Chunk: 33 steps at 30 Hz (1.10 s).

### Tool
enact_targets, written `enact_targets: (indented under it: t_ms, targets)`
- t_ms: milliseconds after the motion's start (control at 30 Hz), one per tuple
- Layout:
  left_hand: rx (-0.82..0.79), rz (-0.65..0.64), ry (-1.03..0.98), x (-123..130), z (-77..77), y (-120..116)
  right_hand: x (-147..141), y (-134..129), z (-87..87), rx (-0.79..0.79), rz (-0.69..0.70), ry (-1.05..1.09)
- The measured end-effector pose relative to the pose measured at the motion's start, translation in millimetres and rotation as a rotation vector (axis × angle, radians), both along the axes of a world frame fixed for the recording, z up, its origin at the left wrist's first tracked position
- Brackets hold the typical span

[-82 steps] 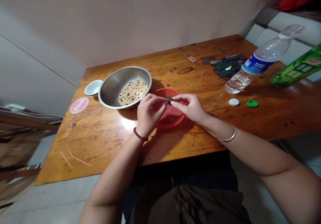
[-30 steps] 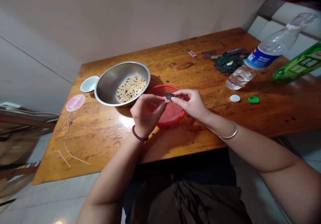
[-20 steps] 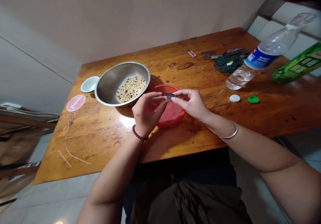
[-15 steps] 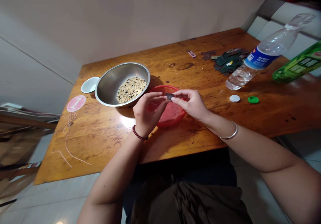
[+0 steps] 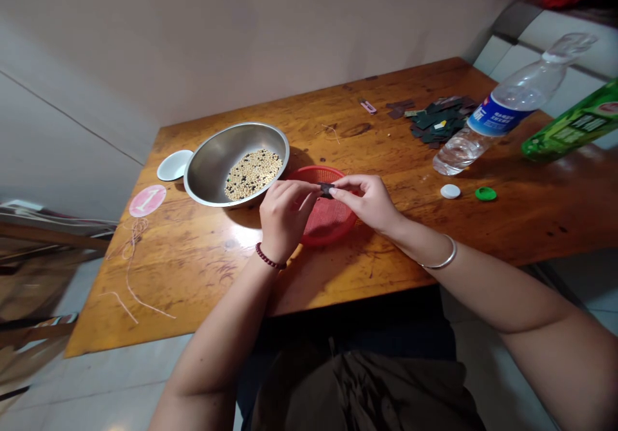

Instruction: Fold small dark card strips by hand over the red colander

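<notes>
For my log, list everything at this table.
Flat piece: 1, dark, between fingertips
Mesh basket: 1, red, below hands
Metal basin: 1, silver, left
Beadlike grains: many, cream, black, in basin
Dish: 1, white, left
Numbered disc: 1, pink, left
Strings: several, pale, left, back
Small tool: 1, pink, back
Scraps: many, dark, back
Bottles: 2, clear, green, right
Caps: 2, white, green, right
Bracelets: 2, maroon, silver, wrists
Left hand: 1, centre
Right hand: 1, centre

Your left hand (image 5: 284,215) and right hand (image 5: 373,204) nearly meet, fingers (image 5: 348,180) pinched; your forearms (image 5: 492,289) slant inward.
</notes>
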<state>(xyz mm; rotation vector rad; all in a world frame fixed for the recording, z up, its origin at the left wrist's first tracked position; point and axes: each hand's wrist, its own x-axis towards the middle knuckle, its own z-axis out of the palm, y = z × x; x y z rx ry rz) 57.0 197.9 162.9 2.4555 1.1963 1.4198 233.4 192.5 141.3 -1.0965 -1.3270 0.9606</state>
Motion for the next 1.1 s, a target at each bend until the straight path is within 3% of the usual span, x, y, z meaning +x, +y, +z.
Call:
enact_targets:
  t_ms: [300, 633, 867, 1100]
  targets:
    - [-0.195, -0.032, -0.082, -1, -2.5, 2, -1, -5, 7.5, 0.060, 0.063, -0.160]
    - [-0.267, -0.083, -0.144, -3, -0.7, 4, -2, -9, 11.7, 0.198, -0.043, -0.388]
    - [-0.152, 0.007, -0.032, -2, -2.2, 2, -3, -7, 7.3, 0.101, -0.001, -0.263]
    - [-0.108, -0.004, 0.025, -1, -1.5, 1, -3, 0, -1.3, -0.013, 0.041, -0.034]
